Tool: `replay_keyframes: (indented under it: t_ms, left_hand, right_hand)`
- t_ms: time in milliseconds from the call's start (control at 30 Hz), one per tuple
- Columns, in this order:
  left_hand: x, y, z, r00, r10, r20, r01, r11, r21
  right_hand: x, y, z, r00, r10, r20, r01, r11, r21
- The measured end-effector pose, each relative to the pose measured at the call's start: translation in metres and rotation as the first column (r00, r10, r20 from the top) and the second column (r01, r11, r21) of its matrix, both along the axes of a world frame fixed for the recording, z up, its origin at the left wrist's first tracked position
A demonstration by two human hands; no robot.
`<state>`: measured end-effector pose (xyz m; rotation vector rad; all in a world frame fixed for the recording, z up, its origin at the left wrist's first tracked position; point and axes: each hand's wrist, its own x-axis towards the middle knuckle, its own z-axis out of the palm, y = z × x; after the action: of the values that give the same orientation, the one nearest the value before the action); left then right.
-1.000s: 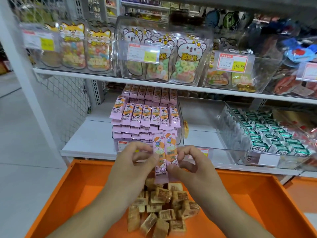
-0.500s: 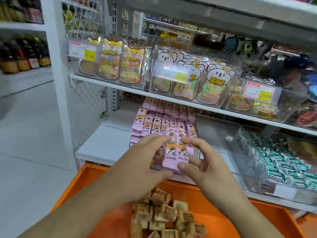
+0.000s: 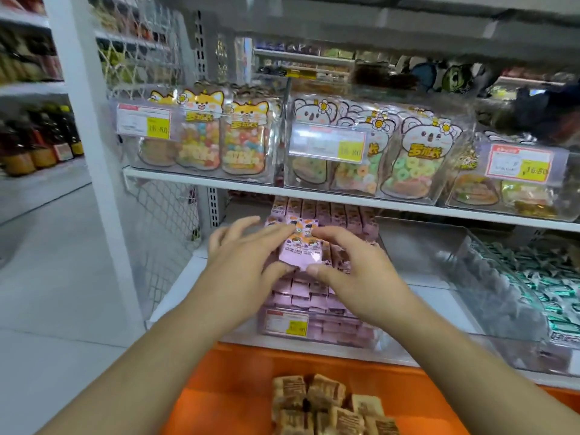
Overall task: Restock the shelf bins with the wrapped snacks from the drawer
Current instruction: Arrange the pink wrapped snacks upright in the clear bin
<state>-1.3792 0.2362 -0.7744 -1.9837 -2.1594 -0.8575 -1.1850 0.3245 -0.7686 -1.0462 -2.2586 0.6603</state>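
Fingers (image 3: 332,238) of both hands pinch pink snack packets (image 3: 301,249), partly hiding the blurred bin (image 3: 317,328) stack.

Bright, even overhead store light, with soft shadows under the shelf boards. Glare whitens the clear bins (image 3: 361,158) and washes out their price tags (image 3: 326,145). Motion blur softens everything; wide-angle distortion bends the white upright (image 3: 91,158) at the left edge.

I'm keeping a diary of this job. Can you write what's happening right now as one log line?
step: restocking | left hand + right hand: pinch pink snack packs | place: over pink snack bin | drawer: brown snacks left
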Motion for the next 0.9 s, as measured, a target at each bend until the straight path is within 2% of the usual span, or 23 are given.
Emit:
replay_keyframes:
  t_ms: [100, 233, 333, 567, 900]
  left_hand:
    - [-0.005, 0.012, -0.012, 1.000, 0.013, -0.015, -0.014, 0.999, -0.049]
    - [-0.010, 0.017, -0.025, 0.982, -0.074, 0.173, 0.084, 0.995, -0.054]
    - [-0.012, 0.018, -0.029, 0.970, -0.083, 0.226, 0.104, 0.991, -0.081]
    - [-0.014, 0.018, -0.030, 0.960, -0.101, 0.261, 0.110, 0.994, -0.022]
    - [-0.014, 0.019, -0.031, 0.953, -0.091, 0.288, 0.098, 0.995, -0.011]
  right_hand:
    - [-0.007, 0.008, -0.008, 0.991, 0.006, 0.132, -0.015, 0.998, 0.067]
    - [-0.008, 0.013, -0.013, 0.973, -0.013, 0.229, -0.016, 0.992, 0.123]
    - [-0.006, 0.014, -0.018, 0.971, -0.002, 0.240, -0.039, 0.985, 0.166]
    - [-0.009, 0.013, -0.023, 0.973, -0.004, 0.231, -0.050, 0.972, 0.228]
    - [-0.011, 0.011, -0.022, 0.966, -0.011, 0.260, -0.049, 0.973, 0.224]
